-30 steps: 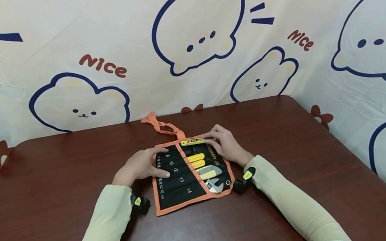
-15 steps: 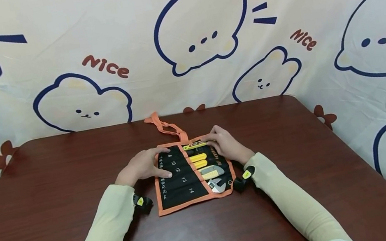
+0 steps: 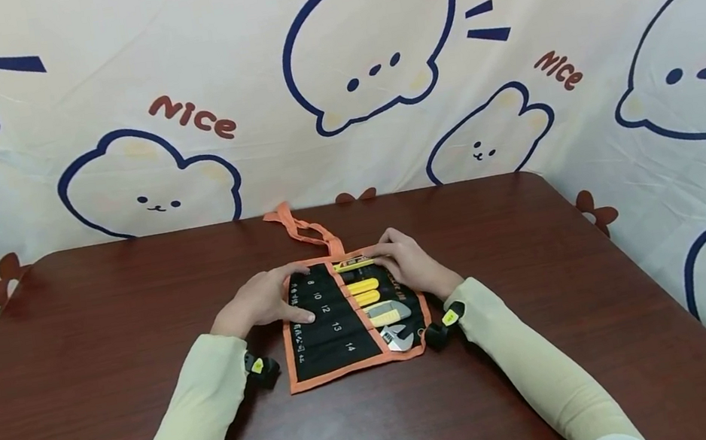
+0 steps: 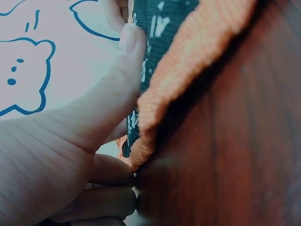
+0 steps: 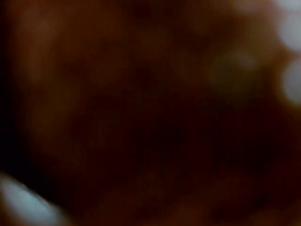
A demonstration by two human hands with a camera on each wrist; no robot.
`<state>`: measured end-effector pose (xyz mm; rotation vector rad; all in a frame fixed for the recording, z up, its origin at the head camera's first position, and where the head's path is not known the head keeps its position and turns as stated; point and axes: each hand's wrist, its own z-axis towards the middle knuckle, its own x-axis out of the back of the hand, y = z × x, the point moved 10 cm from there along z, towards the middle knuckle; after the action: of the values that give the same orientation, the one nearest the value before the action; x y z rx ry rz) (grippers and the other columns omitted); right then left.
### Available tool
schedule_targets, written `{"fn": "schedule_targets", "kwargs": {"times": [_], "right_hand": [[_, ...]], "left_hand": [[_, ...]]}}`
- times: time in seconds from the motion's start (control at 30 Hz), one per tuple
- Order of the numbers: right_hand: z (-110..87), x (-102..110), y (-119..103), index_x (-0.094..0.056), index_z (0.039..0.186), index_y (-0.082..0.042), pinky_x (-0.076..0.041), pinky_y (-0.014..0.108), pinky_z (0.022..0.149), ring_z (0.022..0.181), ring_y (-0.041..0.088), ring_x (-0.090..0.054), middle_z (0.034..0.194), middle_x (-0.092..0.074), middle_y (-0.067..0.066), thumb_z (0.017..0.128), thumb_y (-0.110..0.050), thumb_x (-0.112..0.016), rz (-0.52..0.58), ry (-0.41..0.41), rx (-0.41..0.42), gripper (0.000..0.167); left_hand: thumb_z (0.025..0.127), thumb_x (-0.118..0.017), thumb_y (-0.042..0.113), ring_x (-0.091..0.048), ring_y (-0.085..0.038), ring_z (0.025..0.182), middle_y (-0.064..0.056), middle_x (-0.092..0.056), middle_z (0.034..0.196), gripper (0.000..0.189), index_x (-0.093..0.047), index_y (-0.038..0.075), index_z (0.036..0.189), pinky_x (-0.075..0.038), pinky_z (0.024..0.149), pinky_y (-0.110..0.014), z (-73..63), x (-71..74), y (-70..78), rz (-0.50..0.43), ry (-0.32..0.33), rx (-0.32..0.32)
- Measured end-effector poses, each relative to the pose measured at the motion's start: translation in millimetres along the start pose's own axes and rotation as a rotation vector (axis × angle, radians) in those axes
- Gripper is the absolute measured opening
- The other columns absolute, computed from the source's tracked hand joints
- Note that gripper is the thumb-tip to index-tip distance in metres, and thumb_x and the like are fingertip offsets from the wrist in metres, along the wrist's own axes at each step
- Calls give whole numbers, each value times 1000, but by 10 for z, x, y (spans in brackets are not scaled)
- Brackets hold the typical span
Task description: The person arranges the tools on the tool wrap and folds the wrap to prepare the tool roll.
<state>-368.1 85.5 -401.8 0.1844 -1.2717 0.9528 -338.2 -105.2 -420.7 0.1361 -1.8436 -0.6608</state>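
Observation:
A black tool roll (image 3: pixel 326 361) with orange edging lies unrolled on the table. In the head view, my left hand (image 3: pixel 259 302) holds its upper left side, index finger and thumb spread over the cloth. The left wrist view shows that thumb (image 4: pixel 120 89) on the black fabric, the other fingers bent at the orange edge (image 4: pixel 188 61). My right hand (image 3: pixel 414 264) pinches a slim yellow tool (image 3: pixel 353 265) with a printed label, its left end over the top pocket's orange band. Its kind is unclear. Yellow handles (image 3: pixel 363 287), a grey-and-yellow utility knife (image 3: pixel 387 313) and an adjustable wrench (image 3: pixel 396 337) sit in lower pockets.
An orange tie strap (image 3: pixel 303 231) trails from the roll's top toward the table's back edge. A printed cloth (image 3: pixel 277 170) hangs behind the brown table (image 3: pixel 114 408). The right wrist view is dark and blurred.
The slim yellow tool has shifted down a little at its left end and now slants along the top pocket. My left hand keeps its place on the roll.

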Motion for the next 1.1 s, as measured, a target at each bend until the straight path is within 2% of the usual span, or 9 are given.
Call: {"fn": "schedule_targets", "kwargs": {"times": [0.2, 0.33, 0.43, 0.6, 0.73, 0.83, 0.97, 1.1], "right_hand": [[-11, -28, -23, -64, 127, -8, -47, 29, 72, 85, 16, -52, 104, -53, 9, 96, -2, -56, 46, -2, 1, 32], [-23, -10, 39, -60, 130, -6, -47, 29, 69, 80, 14, -53, 106, -61, 8, 94, -4, -60, 112, 47, -55, 36], [-57, 13, 142, -60, 127, -5, -48, 28, 67, 76, 14, -55, 103, -64, 8, 92, -7, -65, 208, 99, -148, 35], [-159, 30, 338, -59, 110, -6, -53, 29, 71, 78, 17, -63, 95, -66, 10, 88, -10, -71, 421, 170, -356, 25], [-207, 33, 431, -60, 104, -6, -55, 29, 73, 80, 18, -65, 92, -67, 12, 87, -14, -72, 506, 203, -471, 23], [-211, 45, 432, -62, 103, -5, -56, 30, 73, 79, 17, -67, 92, -68, 13, 87, -15, -72, 521, 223, -502, 22], [-207, 38, 405, -66, 103, -4, -57, 30, 70, 74, 15, -70, 90, -72, 13, 86, -15, -73, 503, 241, -502, 21], [-219, 37, 408, -70, 101, -6, -57, 29, 69, 71, 14, -71, 88, -73, 11, 85, -14, -75, 485, 278, -497, 20]], "left_hand": [[72, -84, 42, -45, -39, 128, -21, -46, 143, 91, -39, 17, 147, -40, 102, -56, -1, 5, 0, -3, 12, 3], [73, -84, 40, -44, -39, 129, -21, -46, 144, 91, -38, 18, 147, -40, 102, -57, -15, 6, -7, -13, 14, 15], [73, -84, 38, -43, -39, 130, -21, -45, 145, 90, -38, 18, 148, -39, 103, -57, -16, 5, -11, -18, 16, 18], [73, -83, 41, -45, -39, 128, -21, -46, 143, 92, -36, 19, 148, -40, 102, -57, -2, -8, 26, -8, 8, -5], [74, -83, 39, -46, -37, 127, -19, -46, 144, 90, -36, 20, 148, -41, 102, -56, -4, -2, 46, -16, 3, -10], [74, -83, 37, -47, -36, 126, -18, -47, 143, 90, -36, 19, 149, -42, 100, -56, -6, 19, 92, 31, 5, -29], [73, -84, 35, -48, -36, 128, -17, -47, 144, 92, -35, 19, 149, -43, 99, -56, 9, 32, 169, 103, -17, -44], [70, -87, 31, -46, -37, 130, -17, -44, 146, 96, -35, 18, 149, -42, 101, -55, 49, 23, 233, 97, -71, -50]]}}
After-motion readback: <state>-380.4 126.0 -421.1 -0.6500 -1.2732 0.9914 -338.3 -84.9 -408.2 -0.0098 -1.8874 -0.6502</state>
